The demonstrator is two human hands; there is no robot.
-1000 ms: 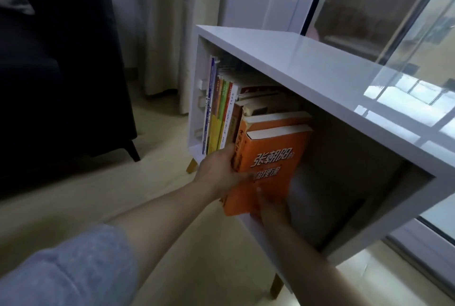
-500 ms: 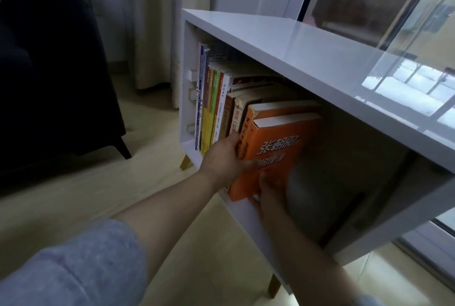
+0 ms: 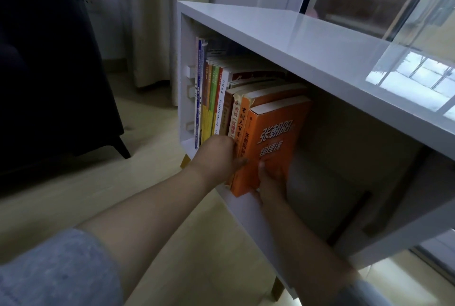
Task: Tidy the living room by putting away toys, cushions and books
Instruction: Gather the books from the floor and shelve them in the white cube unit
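We are looking down at a white cabinet (image 3: 307,42) with an open front, standing on short wooden legs, and we are placing everything else against it. Inside it, a row of books (image 3: 216,101) is standing upright, packed toward its left wall, and the orange book (image 3: 273,143) is standing at the right end of that row, its lower edge resting on the cabinet's floor close to the front lip. Our left hand (image 3: 219,155) is pressing against the spines just left of the orange book, fingers curled in a loose fist and closing on nothing. Our right hand (image 3: 270,180) is lying against the lower front cover of the orange book, thumb on the cover; we cannot tell how far the other fingers are wrapping round it. The right half of the cabinet's inside is lying in shadow. To the left of the cabinet a dark sofa (image 3: 49,71) is standing on the pale wooden floor (image 3: 147,182), and a cream curtain (image 3: 157,22) is hanging behind the cabinet's left corner.
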